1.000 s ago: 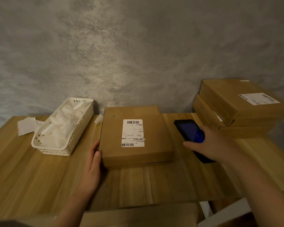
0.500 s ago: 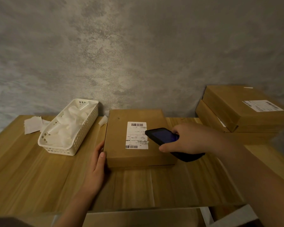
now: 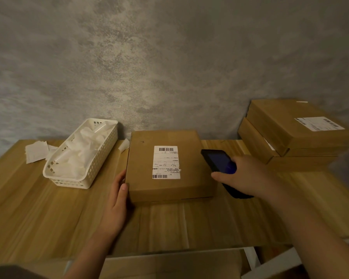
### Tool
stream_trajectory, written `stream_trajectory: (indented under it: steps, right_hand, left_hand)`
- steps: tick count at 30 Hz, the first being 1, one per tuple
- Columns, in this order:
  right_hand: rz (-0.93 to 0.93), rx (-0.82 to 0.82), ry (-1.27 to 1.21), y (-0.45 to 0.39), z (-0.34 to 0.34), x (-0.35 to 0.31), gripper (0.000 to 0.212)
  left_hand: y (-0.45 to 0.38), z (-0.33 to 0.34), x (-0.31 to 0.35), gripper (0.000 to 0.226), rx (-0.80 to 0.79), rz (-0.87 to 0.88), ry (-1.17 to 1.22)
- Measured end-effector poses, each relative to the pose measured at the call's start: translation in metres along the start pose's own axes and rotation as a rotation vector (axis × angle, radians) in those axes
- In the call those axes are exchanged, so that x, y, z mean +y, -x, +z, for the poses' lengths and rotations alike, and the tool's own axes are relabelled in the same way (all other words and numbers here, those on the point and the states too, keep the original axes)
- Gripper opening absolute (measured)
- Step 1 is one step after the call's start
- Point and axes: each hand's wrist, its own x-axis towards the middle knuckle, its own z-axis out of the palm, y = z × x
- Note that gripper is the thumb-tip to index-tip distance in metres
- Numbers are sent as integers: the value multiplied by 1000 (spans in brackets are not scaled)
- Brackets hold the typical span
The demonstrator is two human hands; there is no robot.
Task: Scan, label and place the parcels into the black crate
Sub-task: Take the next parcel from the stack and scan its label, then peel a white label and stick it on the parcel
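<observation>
A flat cardboard parcel (image 3: pixel 169 166) lies in the middle of the wooden table (image 3: pixel 38 214), with a white barcode label (image 3: pixel 166 162) on its top. My left hand (image 3: pixel 117 200) rests with straight fingers against the parcel's left front corner. My right hand (image 3: pixel 244 178) grips a black handheld scanner (image 3: pixel 218 161) with a lit blue screen, held at the parcel's right edge. Two more cardboard parcels (image 3: pixel 298 133) are stacked at the back right; the upper one carries a label. No black crate is in view.
A white perforated basket (image 3: pixel 83 156) full of white paper stands at the left. Loose white paper slips (image 3: pixel 36 151) lie behind it. A grey wall closes the table's far side. White frame parts (image 3: pixel 270 266) show below the table's front right edge.
My right hand lifted the scanner over the parcel's label, then drew it back right to the parcel's edge. My left hand stayed on the corner.
</observation>
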Motion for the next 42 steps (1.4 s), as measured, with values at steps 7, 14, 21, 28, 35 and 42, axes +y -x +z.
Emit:
stream_trajectory:
  steps: [7,14,21,28,35,42]
  right_hand:
    - [162,162,22,7,80,64,67]
    - [241,149,9,18,113,77,90]
    - [254,174,122,30,113,69,97]
    - [211,175,-11,26,100,70,101]
    - [-58,241,-88,-2,53,17,64]
    - [-383,179,-238,-34,60,-73,38]
  left_hand:
    - [1,2,3,56,2,-5,-8]
    - [3,3,4,54,0,-21,-7]
    - [3,5,4,45,25,-35,-3]
    - [5,5,8,47,53,-52,-43]
    - [16,-17,22,51,149,-22,-172]
    - [26,-76,36,29,288,44,-498]
